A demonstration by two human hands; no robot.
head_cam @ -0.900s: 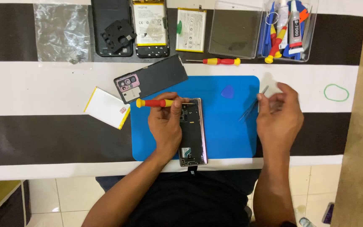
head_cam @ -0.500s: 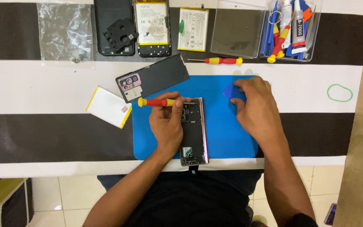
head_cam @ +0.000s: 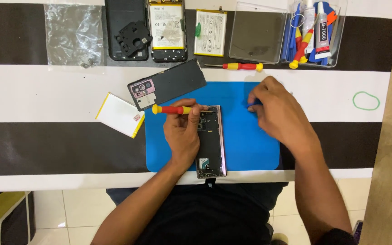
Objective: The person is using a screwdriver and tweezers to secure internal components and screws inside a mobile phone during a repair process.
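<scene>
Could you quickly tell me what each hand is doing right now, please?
Left hand: closed on a red-and-yellow screwdriver, resting on the opened phone.
Right hand: fingers down on the blue mat, at a small blue piece; grip unclear.

— What does the table point(head_cam: 32, 90) look like?

— It wears broad black and white stripes. A blue work mat point(head_cam: 250, 149) lies at its near edge.

— And around the mat?

— A white battery point(head_cam: 120, 114) to its left, a dark phone back cover point(head_cam: 168, 84) overlapping its far corner, a red-and-yellow screwdriver point(head_cam: 237, 66) just beyond. Farther back lie a clear plastic bag point(head_cam: 72, 33), a clear tool tray point(head_cam: 314, 34), and to the right a green rubber band point(head_cam: 366, 100).
</scene>
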